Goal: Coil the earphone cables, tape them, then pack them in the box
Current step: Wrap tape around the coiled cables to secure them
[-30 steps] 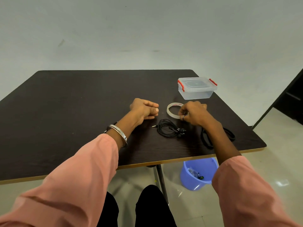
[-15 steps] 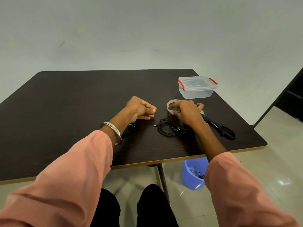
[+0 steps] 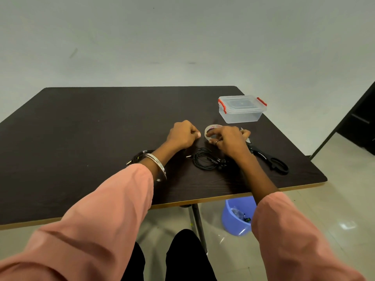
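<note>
tape roll (image 3: 212,132): flat on table (image 3: 81,138), just beyond coiled earphones (image 3: 207,161); right hand (image 3: 229,141) nearer, fingers curled on its rim. left hand (image 3: 183,135): fisted beside it, contents indiscernible. box (image 3: 241,110): lidded, far right.

Setting: a plain indoor workroom, sparsely furnished, office-like. A bare, pale grey-green painted wall (image 3: 182,37) stands behind a dark wood-grain laminate table (image 3: 91,122) with a light edge band, carried on a metal leg (image 3: 197,224). The floor (image 3: 334,209) is glossy light tile. A small blue plastic bin (image 3: 233,222) holding scraps sits below. Dark furniture (image 3: 361,126) stands at the right edge.
</note>
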